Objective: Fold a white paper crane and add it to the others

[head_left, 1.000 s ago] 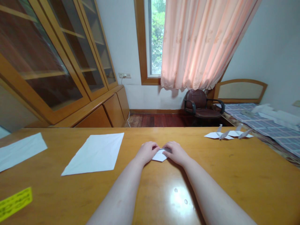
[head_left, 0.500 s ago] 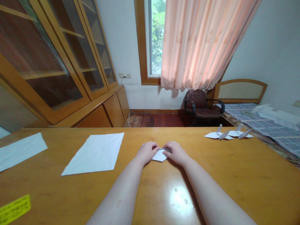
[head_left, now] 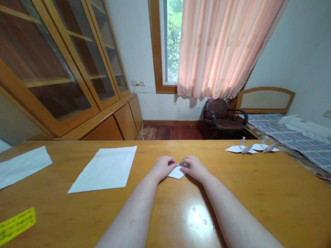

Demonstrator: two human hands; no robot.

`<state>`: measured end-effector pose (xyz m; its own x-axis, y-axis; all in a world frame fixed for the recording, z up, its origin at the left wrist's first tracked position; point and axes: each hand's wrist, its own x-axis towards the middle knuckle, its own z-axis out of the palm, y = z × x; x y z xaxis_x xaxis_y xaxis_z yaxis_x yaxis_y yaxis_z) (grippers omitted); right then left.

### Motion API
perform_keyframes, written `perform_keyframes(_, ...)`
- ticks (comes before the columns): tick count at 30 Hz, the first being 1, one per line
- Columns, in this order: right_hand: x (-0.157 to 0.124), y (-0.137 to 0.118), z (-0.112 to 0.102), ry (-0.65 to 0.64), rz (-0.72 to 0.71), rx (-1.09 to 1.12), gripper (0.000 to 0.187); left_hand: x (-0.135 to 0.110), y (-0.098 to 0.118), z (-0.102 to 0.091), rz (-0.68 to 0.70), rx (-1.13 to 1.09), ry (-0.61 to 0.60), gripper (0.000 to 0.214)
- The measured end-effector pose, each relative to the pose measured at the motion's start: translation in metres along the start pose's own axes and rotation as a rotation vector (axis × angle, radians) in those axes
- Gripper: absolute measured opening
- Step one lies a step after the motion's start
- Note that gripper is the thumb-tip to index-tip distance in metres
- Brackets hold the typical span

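Observation:
A small folded piece of white paper (head_left: 177, 172) lies on the wooden table (head_left: 258, 193) at the centre. My left hand (head_left: 162, 167) pinches its left side with curled fingers. My right hand (head_left: 193, 167) pinches its right side the same way. Both hands rest on the tabletop, their fingertips almost meeting over the paper. Most of the paper is hidden under the fingers.
A flat white sheet (head_left: 105, 168) lies to the left, another sheet (head_left: 22, 166) at the far left edge. A yellow note (head_left: 16, 225) sits at the near left. Folded paper cranes (head_left: 252, 148) stand at the far right. Beyond are a chair (head_left: 222, 115) and a bed (head_left: 297, 139).

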<state>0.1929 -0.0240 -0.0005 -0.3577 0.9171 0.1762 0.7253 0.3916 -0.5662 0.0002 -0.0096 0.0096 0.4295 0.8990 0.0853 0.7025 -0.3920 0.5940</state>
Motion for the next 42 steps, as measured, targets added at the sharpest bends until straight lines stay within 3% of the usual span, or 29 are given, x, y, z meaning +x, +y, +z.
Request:
perform_keyframes(5,0.0,0.001,0.001,0.005,-0.036,-0.013,0.007,0.0,-0.001,0.002,-0.002,0.002,-0.016,0.021)
perform_keyframes(14,0.0,0.001,0.004,0.025,-0.038,0.007,0.011,0.004,-0.007,0.002,0.056,0.025,-0.035,0.015)
perform_keyframes(22,0.0,0.004,0.004,0.039,-0.018,-0.066,0.02,0.004,-0.01,0.002,0.034,0.1,0.073,0.018)
perform_keyframes(28,0.0,0.005,0.002,0.054,0.084,-0.163,0.026,0.002,-0.01,0.004,0.055,0.093,0.034,0.029)
perform_keyframes(32,-0.001,0.004,0.002,0.067,0.167,-0.222,0.029,0.0,-0.01,0.007,0.016,0.176,-0.057,0.05)
perform_keyframes(35,-0.001,0.003,0.002,0.055,0.147,-0.229,0.03,-0.001,-0.011,0.008,0.0,0.241,-0.113,0.066)
perform_keyframes(42,0.0,0.006,0.004,-0.003,0.024,-0.134,0.033,0.003,-0.015,0.01,-0.039,0.266,-0.09,0.042)
